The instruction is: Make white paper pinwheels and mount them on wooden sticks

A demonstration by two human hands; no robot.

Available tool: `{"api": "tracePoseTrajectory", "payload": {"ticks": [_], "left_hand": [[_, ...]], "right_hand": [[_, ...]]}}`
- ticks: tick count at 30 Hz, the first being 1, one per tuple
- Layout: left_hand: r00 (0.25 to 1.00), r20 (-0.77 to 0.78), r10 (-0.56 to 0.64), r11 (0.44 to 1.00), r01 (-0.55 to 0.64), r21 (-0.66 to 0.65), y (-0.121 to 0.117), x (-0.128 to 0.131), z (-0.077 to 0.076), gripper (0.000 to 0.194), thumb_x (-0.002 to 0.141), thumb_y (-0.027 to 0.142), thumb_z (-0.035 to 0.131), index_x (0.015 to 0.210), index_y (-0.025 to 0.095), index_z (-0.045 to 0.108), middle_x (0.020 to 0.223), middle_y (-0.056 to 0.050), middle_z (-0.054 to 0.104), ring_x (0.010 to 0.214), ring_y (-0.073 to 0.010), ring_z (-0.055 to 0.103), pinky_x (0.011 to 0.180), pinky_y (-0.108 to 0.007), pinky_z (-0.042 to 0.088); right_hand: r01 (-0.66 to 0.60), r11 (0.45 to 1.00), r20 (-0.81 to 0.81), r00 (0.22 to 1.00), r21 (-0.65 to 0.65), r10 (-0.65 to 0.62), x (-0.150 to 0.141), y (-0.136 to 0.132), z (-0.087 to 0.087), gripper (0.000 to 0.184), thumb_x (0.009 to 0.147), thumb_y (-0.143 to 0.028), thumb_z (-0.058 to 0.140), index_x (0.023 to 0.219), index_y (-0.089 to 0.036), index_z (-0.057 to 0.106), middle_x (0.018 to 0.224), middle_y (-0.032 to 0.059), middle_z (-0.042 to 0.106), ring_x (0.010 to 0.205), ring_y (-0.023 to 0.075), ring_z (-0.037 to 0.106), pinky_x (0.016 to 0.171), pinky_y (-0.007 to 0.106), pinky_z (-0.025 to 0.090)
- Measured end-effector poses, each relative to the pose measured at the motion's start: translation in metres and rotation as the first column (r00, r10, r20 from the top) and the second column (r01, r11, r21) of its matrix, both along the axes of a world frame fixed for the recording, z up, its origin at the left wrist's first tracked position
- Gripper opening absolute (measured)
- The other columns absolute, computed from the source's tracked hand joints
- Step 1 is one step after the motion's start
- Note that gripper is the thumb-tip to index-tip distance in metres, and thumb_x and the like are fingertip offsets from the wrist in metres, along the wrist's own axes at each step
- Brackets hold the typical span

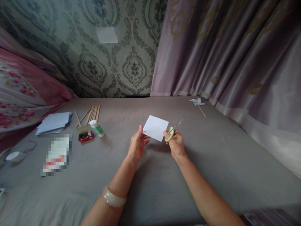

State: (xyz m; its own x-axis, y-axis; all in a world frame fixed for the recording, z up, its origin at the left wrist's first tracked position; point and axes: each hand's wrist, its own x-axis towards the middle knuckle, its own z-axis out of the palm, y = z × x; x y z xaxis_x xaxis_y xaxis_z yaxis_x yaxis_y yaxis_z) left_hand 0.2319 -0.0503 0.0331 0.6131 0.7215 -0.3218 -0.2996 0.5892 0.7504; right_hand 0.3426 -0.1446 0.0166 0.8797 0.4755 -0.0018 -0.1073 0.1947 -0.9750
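Note:
My left hand (138, 142) grips a white square of paper (155, 128) by its left corner, with the thumb on top and the fingers underneath. A short slit seems to run in from that corner. Just right of the paper, my right hand (175, 142) is closed around scissors (170, 134) with pale green handles. Their blades (179, 123) point up and to the right, away from the paper. Both hands are raised a little above the grey sheet (155, 175).
A paper pinwheel on a stick (198, 102) lies at the far right by the curtain (211, 56). On the left are a paper stack (54, 122), several wooden sticks (92, 114), a glue stick (97, 128), a small red box (86, 136) and a blurred packet (57, 153).

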Motion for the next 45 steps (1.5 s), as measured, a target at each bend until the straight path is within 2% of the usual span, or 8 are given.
{"api": "tracePoseTrajectory", "payload": {"ticks": [5,11,19,23,30,35,39,45], "left_hand": [[0.996,-0.086,-0.036,0.997,0.042,0.061,-0.013,0.003,-0.002,0.035,0.050,0.035,0.084,0.066,0.014,0.062,0.068,-0.003,0.061,0.062,-0.0098,0.057,0.055,-0.019,0.041],[0.990,-0.126,-0.057,0.989,0.074,0.130,-0.025,0.008,-0.007,0.029,0.050,0.032,0.083,0.061,0.013,0.063,0.063,-0.002,0.058,0.055,-0.0077,0.050,0.049,-0.020,0.034],[0.995,-0.077,0.065,0.992,-0.057,0.111,-0.004,0.001,-0.002,0.033,0.047,0.032,0.084,0.056,0.013,0.059,0.059,0.000,0.055,0.055,-0.0063,0.049,0.051,-0.019,0.034],[0.990,-0.019,0.137,0.990,-0.137,0.021,0.013,-0.007,0.002,0.034,0.045,0.029,0.085,0.058,0.015,0.057,0.059,0.002,0.055,0.055,-0.0062,0.050,0.051,-0.019,0.037],[0.982,0.036,0.183,0.981,-0.180,-0.074,0.018,-0.010,0.005,0.033,0.044,0.022,0.084,0.059,0.015,0.056,0.057,0.003,0.056,0.052,-0.0050,0.050,0.049,-0.018,0.036],[0.984,0.048,0.172,0.983,-0.169,-0.066,0.015,-0.009,0.007,0.032,0.046,0.021,0.084,0.062,0.014,0.058,0.060,0.003,0.059,0.055,-0.0054,0.054,0.050,-0.016,0.037],[0.980,0.047,0.192,0.980,-0.189,-0.060,0.014,-0.009,0.010,0.030,0.048,0.021,0.083,0.061,0.013,0.058,0.057,0.002,0.059,0.056,-0.0064,0.057,0.050,-0.016,0.038],[0.971,0.050,0.233,0.972,-0.231,-0.048,0.014,-0.010,0.010,0.031,0.047,0.021,0.084,0.060,0.014,0.057,0.055,0.003,0.059,0.054,-0.0060,0.056,0.050,-0.015,0.038]], "right_hand": [[0.078,0.997,0.077,0.994,-0.003,-0.078,-0.001,0.001,0.000,0.040,0.059,-0.042,0.073,0.079,-0.019,0.047,0.059,-0.0062,0.051,0.045,0.0064,0.043,0.040,0.020,0.032],[0.090,0.996,0.124,0.988,0.001,-0.089,-0.005,0.001,0.001,0.041,0.061,-0.046,0.071,0.081,-0.020,0.046,0.065,-0.0032,0.056,0.050,0.0086,0.049,0.044,0.020,0.036],[-0.001,0.984,0.209,0.977,-0.176,0.039,-0.002,-0.005,0.006,0.041,0.057,-0.051,0.075,0.072,-0.017,0.057,0.065,0.0005,0.059,0.055,0.0109,0.049,0.053,0.025,0.040],[-0.239,0.907,0.146,0.941,-0.347,0.304,-0.005,-0.012,0.012,0.044,0.061,-0.055,0.071,0.068,-0.013,0.064,0.059,0.0011,0.059,0.048,0.0085,0.041,0.045,0.024,0.031],[-0.526,0.733,0.021,0.806,-0.431,0.591,-0.013,-0.020,0.022,0.045,0.063,-0.059,0.069,0.072,-0.015,0.070,0.053,-0.0023,0.053,0.042,0.0061,0.031,0.041,0.023,0.024],[-0.589,0.672,-0.016,0.757,-0.448,0.653,-0.017,-0.017,0.016,0.052,0.058,-0.062,0.072,0.074,-0.013,0.068,0.053,-0.0044,0.048,0.045,0.0052,0.031,0.042,0.021,0.024],[-0.628,0.624,-0.072,0.730,-0.464,0.680,-0.019,-0.016,0.015,0.064,0.064,-0.076,0.056,0.069,-0.013,0.062,0.048,-0.0054,0.042,0.042,0.0049,0.030,0.042,0.021,0.025],[-0.689,0.562,-0.097,0.667,-0.458,0.738,-0.020,-0.017,0.020,0.075,0.061,-0.084,0.047,0.073,-0.012,0.061,0.058,0.0003,0.055,0.044,0.0052,0.036,0.045,0.021,0.029]]}}
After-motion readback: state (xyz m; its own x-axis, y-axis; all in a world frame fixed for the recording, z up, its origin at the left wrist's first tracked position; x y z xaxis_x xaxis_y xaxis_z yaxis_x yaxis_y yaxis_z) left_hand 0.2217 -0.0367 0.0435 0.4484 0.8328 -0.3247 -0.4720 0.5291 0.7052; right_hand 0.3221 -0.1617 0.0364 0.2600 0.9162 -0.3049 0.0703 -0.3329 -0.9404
